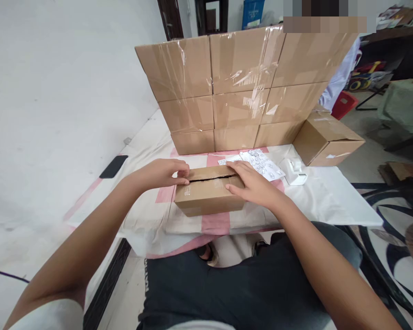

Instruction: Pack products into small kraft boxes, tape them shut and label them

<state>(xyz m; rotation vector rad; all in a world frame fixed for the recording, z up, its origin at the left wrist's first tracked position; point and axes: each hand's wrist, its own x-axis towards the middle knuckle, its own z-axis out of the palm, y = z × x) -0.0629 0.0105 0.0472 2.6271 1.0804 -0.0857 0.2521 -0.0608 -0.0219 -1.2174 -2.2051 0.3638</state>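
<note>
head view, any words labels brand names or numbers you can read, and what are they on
No text can be read anywhere in this view.
White sheet behind the small carton: covered in small grey print or pictures, too small to read.
Blue sign at the back: blurred, unreadable.
Stacked cartons: plain, only clear tape, no print visible.
White tape dispenser: no mark visible.
Left hand and right hand rest on the small carton's flaps.

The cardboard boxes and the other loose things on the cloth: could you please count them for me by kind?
Cardboard boxes: 11 — 9 stacked in a wall, 1 beside it, 1 small box under the left hand and right hand
Tape dispenser: 1
Printed sheet: 1
Phone: 1
Total: 14
</note>
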